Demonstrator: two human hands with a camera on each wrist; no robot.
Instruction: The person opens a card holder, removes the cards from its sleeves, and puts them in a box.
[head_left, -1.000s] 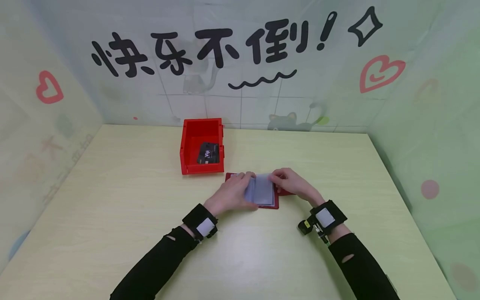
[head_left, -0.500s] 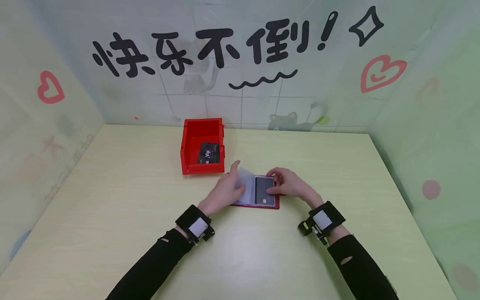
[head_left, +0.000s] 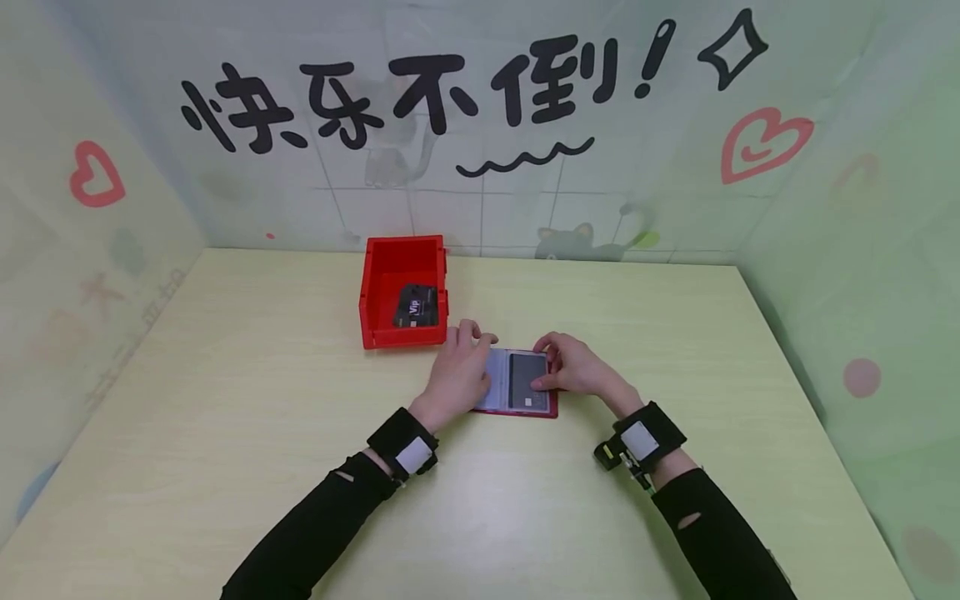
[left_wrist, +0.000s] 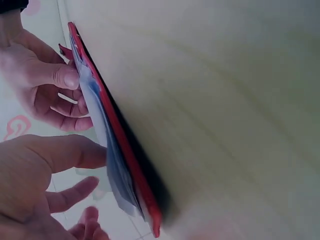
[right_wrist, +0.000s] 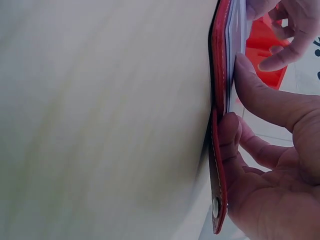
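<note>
A red card holder (head_left: 553, 408) lies spread on the table, its clear sleeves (head_left: 497, 367) showing. In the right-hand sleeve sits a dark grey card (head_left: 525, 379). My left hand (head_left: 456, 371) rests over the left half; its thumb presses the sleeves, while its other fingers are loosely bent and hold nothing. At the right edge my right hand (head_left: 579, 367) pinches the holder, thumb over the card and fingers bent by the rim. The right wrist view shows a red strap (right_wrist: 217, 170) with a metal snap (right_wrist: 216, 206) under that hand.
Behind the left hand stands a red bin (head_left: 401, 337) with black cards (head_left: 417, 307) inside, the top one reading "Vip". The pale wooden table (head_left: 225, 375) meets a printed backdrop (head_left: 300, 200) at the back and sides.
The sleeve leaf has turned over to the left, baring the grey card. My left hand shifted left, then pressed down on the turned leaf. The right thumb has come onto the card.
</note>
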